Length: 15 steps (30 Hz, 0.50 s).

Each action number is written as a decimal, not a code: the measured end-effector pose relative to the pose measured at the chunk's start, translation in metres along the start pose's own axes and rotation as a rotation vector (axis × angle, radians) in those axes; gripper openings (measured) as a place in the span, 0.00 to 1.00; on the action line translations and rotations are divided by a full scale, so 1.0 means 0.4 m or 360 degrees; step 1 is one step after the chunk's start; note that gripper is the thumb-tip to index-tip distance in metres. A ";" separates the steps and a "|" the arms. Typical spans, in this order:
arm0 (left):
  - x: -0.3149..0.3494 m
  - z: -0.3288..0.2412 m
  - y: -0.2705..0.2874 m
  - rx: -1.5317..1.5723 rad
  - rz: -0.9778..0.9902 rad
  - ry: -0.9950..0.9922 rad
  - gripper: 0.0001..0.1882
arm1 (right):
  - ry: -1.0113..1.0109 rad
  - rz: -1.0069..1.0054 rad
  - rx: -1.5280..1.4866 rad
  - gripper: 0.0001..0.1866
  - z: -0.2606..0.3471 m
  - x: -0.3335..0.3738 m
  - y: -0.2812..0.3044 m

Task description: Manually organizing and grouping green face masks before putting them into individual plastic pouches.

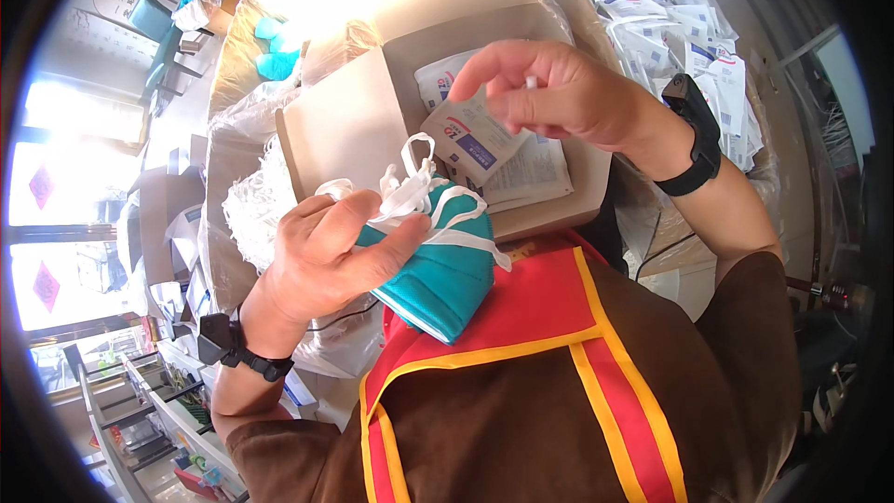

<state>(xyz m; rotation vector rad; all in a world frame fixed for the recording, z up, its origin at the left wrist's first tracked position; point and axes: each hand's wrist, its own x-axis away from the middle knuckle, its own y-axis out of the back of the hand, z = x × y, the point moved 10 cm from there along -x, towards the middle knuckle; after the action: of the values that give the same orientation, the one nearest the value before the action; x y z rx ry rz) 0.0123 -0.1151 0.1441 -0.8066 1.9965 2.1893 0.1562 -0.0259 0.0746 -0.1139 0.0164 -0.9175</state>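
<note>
My left hand [328, 247] is closed around a bunch of folded teal face masks [436, 284] with white straps. The straps are gathered in loops above the fingers. My right hand [559, 93] is over an open cardboard box [340, 126], its fingers bent and partly blurred. A small white thing [532, 82] shows between those fingers; I cannot make out what it is. Just below the fingertips a white printed packet [473, 142] lies tilted over other flat packets [529, 175] in the box. Whether the fingers touch that packet is unclear.
A plastic-lined carton [666, 28] at the far right holds many loose white packets. Left of the box lies a heap of white straps [256, 210], with more teal masks [277, 51] beyond it. Shelves [140, 410] stand at the lower left.
</note>
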 end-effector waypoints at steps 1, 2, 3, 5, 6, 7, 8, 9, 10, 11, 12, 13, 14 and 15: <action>-0.002 -0.001 -0.002 0.0013 0.0001 0.0003 0.23 | 0.0096 0.0031 0.0179 0.15 0.013 -0.006 -0.012; -0.005 -0.001 -0.005 0.0015 0.0002 0.0002 0.23 | 0.0095 0.0029 0.0178 0.15 0.006 -0.015 -0.016; -0.009 -0.003 -0.008 0.0042 -0.0008 -0.0006 0.23 | 0.0176 0.0155 0.0275 0.17 0.004 -0.022 -0.043; -0.016 -0.009 -0.016 0.0077 -0.0017 -0.0014 0.23 | 0.0252 0.0278 0.0368 0.18 0.006 -0.032 -0.080; -0.023 -0.014 -0.023 0.0068 0.0014 -0.0044 0.23 | 0.0241 0.0429 0.0475 0.19 0.003 -0.033 -0.115; -0.027 -0.019 -0.029 0.0059 0.0044 -0.0072 0.24 | 0.0230 0.0582 0.0580 0.19 -0.004 -0.029 -0.149; -0.029 -0.020 -0.028 0.0064 0.0045 -0.0076 0.24 | 0.0208 0.0611 0.0493 0.18 -0.010 -0.025 -0.165; -0.029 -0.023 -0.027 0.0026 0.0042 -0.0104 0.24 | 0.0206 0.0611 0.0493 0.18 -0.007 -0.020 -0.167; -0.030 -0.026 -0.025 -0.0013 0.0038 -0.0132 0.24 | 0.0239 0.0418 0.0616 0.17 0.006 -0.020 -0.140; -0.028 -0.026 -0.020 -0.0011 0.0037 -0.0130 0.24 | 0.0272 0.0224 0.0736 0.17 0.021 -0.016 -0.108; -0.025 -0.021 -0.010 -0.0007 0.0004 -0.0098 0.24 | 0.0270 0.0224 0.0735 0.17 0.022 -0.009 -0.093; -0.020 -0.014 -0.002 -0.0002 -0.0029 -0.0067 0.24 | 0.0364 0.0066 0.0462 0.16 0.044 0.000 -0.046; -0.012 -0.011 0.001 -0.0010 -0.0051 -0.0081 0.23 | 0.0454 -0.0092 0.0187 0.15 0.058 0.008 0.001; -0.012 -0.011 -0.002 -0.0001 -0.0049 -0.0086 0.23 | 0.0450 -0.0101 0.0185 0.15 0.048 0.015 0.015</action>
<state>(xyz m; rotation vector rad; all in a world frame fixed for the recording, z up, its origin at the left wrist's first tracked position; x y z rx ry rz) 0.0183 -0.1178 0.1453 -0.7646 1.9451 2.1712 0.1657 -0.0254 0.0932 0.1245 0.2224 -0.9897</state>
